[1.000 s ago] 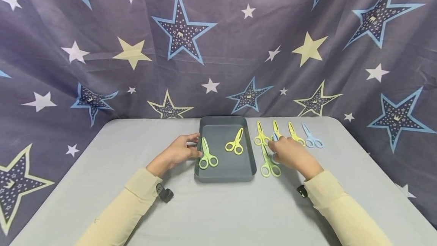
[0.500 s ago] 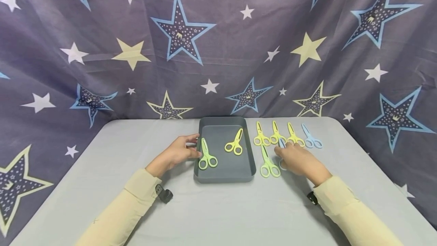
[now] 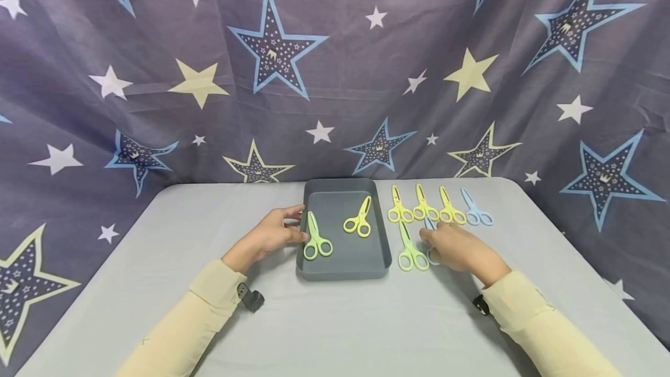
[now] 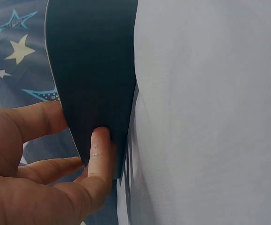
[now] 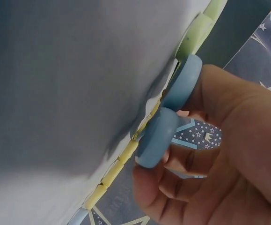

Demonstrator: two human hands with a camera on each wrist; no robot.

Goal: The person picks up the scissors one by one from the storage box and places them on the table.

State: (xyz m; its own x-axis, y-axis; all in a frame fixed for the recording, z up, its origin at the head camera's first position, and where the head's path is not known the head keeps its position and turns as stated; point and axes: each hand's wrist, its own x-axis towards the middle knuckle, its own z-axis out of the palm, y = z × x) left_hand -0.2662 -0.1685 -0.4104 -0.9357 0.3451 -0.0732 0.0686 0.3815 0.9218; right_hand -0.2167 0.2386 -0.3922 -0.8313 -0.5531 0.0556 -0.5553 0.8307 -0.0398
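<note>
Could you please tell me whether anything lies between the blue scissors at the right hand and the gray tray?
Yes: green scissors lie on the table between the blue scissors at the right hand and the gray tray, whose raised right wall stands just beyond them.

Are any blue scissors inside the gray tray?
No, inside the gray tray lie one pair of green scissors and one pair of yellow scissors.
</note>
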